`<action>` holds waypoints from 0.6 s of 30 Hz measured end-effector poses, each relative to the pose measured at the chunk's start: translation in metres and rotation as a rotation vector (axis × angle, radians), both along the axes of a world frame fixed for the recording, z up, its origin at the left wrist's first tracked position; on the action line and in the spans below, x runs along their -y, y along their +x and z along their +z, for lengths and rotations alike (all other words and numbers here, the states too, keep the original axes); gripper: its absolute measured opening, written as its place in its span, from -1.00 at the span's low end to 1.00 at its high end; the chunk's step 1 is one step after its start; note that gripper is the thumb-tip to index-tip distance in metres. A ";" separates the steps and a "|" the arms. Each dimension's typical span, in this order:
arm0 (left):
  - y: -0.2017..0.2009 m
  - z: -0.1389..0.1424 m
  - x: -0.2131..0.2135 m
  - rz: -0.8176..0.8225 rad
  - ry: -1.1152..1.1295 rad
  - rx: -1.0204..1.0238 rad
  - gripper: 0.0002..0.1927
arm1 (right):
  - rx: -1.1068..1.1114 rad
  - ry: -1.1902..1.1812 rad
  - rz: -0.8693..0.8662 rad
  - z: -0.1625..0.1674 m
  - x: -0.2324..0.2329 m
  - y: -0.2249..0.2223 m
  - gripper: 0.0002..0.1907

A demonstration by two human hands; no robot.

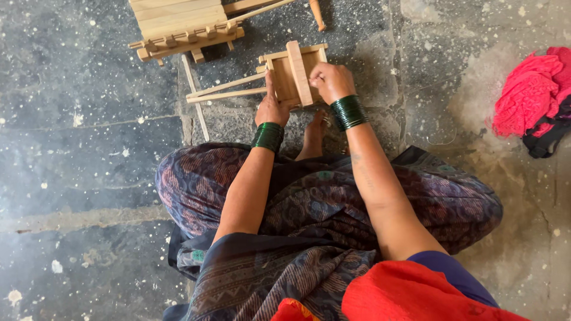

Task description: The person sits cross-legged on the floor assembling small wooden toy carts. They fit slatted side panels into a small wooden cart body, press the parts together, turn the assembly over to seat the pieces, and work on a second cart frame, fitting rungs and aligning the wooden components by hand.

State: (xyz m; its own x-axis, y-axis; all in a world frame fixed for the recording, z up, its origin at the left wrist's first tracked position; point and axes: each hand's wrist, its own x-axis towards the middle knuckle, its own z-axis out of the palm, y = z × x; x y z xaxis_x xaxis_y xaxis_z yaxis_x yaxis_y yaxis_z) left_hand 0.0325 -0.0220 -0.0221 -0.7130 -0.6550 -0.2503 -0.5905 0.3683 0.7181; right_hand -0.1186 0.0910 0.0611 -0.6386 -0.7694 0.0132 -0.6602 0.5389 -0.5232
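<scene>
Slatted wooden frame (184,27) blocks ahead; bare floor (77,148) lies leftward.

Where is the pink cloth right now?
In the head view the pink cloth lies on the stone floor at the far right edge, beside a dark strap, well clear of the right hand and the small wooden frame.
</scene>
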 end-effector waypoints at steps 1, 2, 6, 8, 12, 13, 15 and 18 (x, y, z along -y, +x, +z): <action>0.000 0.002 0.000 -0.005 -0.018 -0.018 0.19 | -0.001 0.005 -0.001 0.001 -0.005 -0.002 -0.90; -0.002 0.004 -0.001 -0.023 -0.017 0.040 0.13 | -0.002 0.010 -0.002 0.000 -0.009 -0.003 -0.89; -0.005 0.012 -0.003 -0.074 -0.045 0.189 -0.11 | -0.111 -0.019 0.063 -0.016 -0.012 0.001 -0.93; -0.003 0.014 -0.004 -0.075 -0.043 0.193 -0.21 | -0.100 -0.032 0.066 -0.025 -0.008 0.000 -0.94; -0.001 0.015 -0.003 -0.069 -0.025 0.170 -0.27 | -0.135 -0.131 0.055 -0.039 0.008 -0.011 -0.91; -0.001 0.015 -0.003 -0.070 -0.029 0.173 -0.25 | -0.099 -0.141 0.022 -0.042 0.016 -0.014 -0.91; 0.001 0.015 -0.003 -0.049 -0.020 0.146 -0.29 | -0.061 -0.194 -0.017 -0.047 0.028 -0.020 -0.89; 0.001 0.015 -0.002 -0.042 -0.029 0.140 -0.30 | -0.081 -0.293 -0.046 -0.049 0.044 -0.031 -0.89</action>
State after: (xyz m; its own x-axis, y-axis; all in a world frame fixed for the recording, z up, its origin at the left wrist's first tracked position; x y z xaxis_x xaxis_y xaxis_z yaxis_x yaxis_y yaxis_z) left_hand 0.0334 -0.0195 -0.0069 -0.6992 -0.6338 -0.3306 -0.6677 0.4139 0.6187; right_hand -0.1492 0.0472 0.0125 -0.6602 -0.6959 0.2827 -0.6847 0.4029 -0.6073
